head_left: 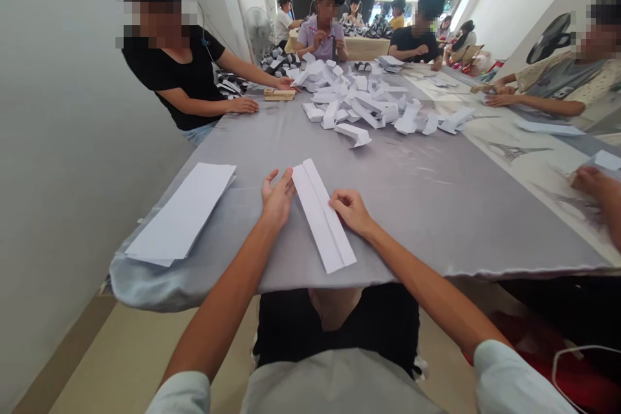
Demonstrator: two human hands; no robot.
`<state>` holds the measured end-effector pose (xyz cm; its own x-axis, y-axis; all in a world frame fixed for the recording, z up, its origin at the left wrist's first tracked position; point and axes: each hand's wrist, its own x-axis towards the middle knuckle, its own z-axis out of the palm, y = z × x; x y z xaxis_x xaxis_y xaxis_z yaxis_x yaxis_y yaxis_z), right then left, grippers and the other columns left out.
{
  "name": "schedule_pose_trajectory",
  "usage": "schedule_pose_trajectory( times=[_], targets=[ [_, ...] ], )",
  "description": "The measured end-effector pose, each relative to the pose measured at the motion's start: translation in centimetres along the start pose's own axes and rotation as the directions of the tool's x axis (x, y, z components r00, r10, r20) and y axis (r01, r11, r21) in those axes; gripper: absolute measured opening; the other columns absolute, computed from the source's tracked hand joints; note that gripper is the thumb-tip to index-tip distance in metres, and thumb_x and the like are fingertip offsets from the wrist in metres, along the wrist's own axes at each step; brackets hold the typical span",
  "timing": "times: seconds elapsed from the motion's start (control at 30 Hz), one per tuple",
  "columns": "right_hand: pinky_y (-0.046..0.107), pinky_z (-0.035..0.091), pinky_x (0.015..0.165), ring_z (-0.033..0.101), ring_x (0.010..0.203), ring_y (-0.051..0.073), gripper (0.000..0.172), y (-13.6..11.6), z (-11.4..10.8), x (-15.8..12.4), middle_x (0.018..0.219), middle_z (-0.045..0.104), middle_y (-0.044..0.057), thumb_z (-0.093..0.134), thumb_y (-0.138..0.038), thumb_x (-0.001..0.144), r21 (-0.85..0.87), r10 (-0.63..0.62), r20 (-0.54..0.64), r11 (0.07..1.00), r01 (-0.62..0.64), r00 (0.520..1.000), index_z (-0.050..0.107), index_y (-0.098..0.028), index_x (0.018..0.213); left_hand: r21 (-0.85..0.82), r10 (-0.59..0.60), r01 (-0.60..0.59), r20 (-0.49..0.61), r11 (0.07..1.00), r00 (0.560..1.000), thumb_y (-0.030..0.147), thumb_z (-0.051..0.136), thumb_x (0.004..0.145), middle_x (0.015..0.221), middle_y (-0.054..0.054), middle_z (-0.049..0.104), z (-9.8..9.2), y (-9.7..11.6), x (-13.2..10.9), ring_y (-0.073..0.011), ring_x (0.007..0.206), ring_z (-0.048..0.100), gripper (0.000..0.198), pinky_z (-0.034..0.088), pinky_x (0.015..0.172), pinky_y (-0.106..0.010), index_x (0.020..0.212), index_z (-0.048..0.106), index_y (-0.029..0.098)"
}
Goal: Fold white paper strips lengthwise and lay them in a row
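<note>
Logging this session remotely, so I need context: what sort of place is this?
Probably a small paper-folding workshop: several people sit around a long grey-covered table, a heap of folded white paper pieces fills its middle, and a creased paper strip lies in front of the camera wearer.

A big heap of folded white paper (354, 100) sits on a gray table cloth (436, 207). A wooden block (280, 95) lies beside it. A person in a black shirt (174, 71) sits at the table, near a white fan (259, 32).
</note>
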<state>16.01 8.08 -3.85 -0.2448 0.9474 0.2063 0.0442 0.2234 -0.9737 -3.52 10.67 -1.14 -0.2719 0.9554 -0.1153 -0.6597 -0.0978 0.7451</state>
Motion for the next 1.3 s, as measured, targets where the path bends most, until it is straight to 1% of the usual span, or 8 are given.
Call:
schedule_pose_trajectory(
  times=[0.13,0.27,0.63,0.8,0.97,1.03,1.17,1.3],
  targets=[
    [0.024,0.033,0.045,0.047,0.047,0.011,0.034,0.3,0.1,0.1,0.056,0.051,-0.005,0.066,-0.048,0.091,0.070,0.041,-0.021,0.997,-0.039,0.999,0.055,-0.022,0.072,0.290,-0.151,0.091,0.191,0.953,0.970,0.019,0.093,0.072,0.101,-0.011,0.078,-0.2,-0.8,-1.0,-0.0218,0.083,0.077,0.075,0.062,0.079,-0.034,0.132,0.048,0.018],
    [0.022,0.032,0.042,0.048,0.044,0.009,0.037,0.3,0.0,0.2,0.060,0.055,-0.005,0.067,-0.053,0.095,0.059,0.025,-0.043,0.998,-0.023,0.999,0.058,-0.021,0.079,0.562,-0.257,0.013,0.359,0.827,0.897,0.030,0.092,0.075,0.097,-0.010,0.079,-0.5,-1.2,-2.0,-0.0223,0.077,0.076,0.067,0.061,0.072,-0.034,0.128,0.053,0.017],
    [0.023,0.036,0.034,0.050,0.040,0.012,0.042,0.7,-0.7,0.9,0.057,0.057,-0.005,0.068,-0.063,0.093,0.202,0.070,-0.087,0.978,-0.051,0.994,0.059,-0.023,0.086,0.672,-0.460,-0.015,0.524,0.740,0.717,0.047,0.079,0.089,0.109,-0.012,0.078,0.8,-0.3,-2.8,-0.0278,0.095,0.077,0.062,0.062,0.080,-0.039,0.138,0.053,0.019],
    [0.023,0.034,0.032,0.047,0.040,0.011,0.039,0.7,-0.8,1.2,0.059,0.058,-0.004,0.074,-0.058,0.087,0.309,0.140,-0.152,0.947,-0.087,0.978,0.065,-0.021,0.089,0.723,-0.483,-0.028,0.490,0.690,0.726,0.044,0.083,0.085,0.116,-0.015,0.076,2.7,0.0,-2.8,-0.0309,0.106,0.075,0.066,0.061,0.088,-0.043,0.138,0.053,0.018],
    [0.022,0.039,0.034,0.057,0.047,0.012,0.039,0.5,-1.7,1.8,0.070,0.067,-0.001,0.080,-0.051,0.080,0.435,0.191,-0.325,0.900,-0.033,0.926,0.066,-0.019,0.098,0.879,-0.578,-0.152,0.418,0.453,0.701,0.038,0.088,0.075,0.113,-0.010,0.077,6.0,2.7,-1.4,-0.0276,0.095,0.076,0.084,0.059,0.077,-0.037,0.146,0.046,0.021],
    [0.021,0.043,0.036,0.063,0.053,0.013,0.040,0.5,-2.5,2.1,0.077,0.070,0.000,0.083,-0.045,0.077,0.457,0.203,-0.427,0.889,0.017,0.881,0.064,-0.020,0.101,0.908,-0.584,-0.292,0.416,0.300,0.697,0.035,0.088,0.072,0.106,-0.007,0.076,7.3,4.0,-0.3,-0.0257,0.086,0.074,0.080,0.055,0.069,-0.033,0.143,0.053,0.022],
    [0.020,0.049,0.040,0.072,0.063,0.016,0.044,0.6,-4.0,2.6,0.088,0.069,-0.001,0.088,-0.038,0.072,0.508,0.258,-0.640,0.849,0.147,0.723,0.056,-0.023,0.098,0.914,-0.478,-0.403,0.377,0.052,0.793,0.024,0.091,0.057,0.092,-0.007,0.076,8.7,5.8,2.7,-0.0251,0.080,0.071,0.071,0.049,0.064,-0.030,0.124,0.069,0.016],
    [0.022,0.057,0.046,0.078,0.078,0.021,0.045,0.3,-4.4,2.6,0.098,0.072,0.002,0.091,-0.037,0.068,0.586,0.292,-0.614,0.791,0.176,0.733,0.059,-0.023,0.096,0.911,-0.468,-0.274,0.395,0.307,0.790,0.030,0.093,0.059,0.083,-0.011,0.077,9.2,6.3,5.8,-0.0253,0.077,0.072,0.061,0.050,0.062,-0.031,0.114,0.072,0.013]
  ],
)
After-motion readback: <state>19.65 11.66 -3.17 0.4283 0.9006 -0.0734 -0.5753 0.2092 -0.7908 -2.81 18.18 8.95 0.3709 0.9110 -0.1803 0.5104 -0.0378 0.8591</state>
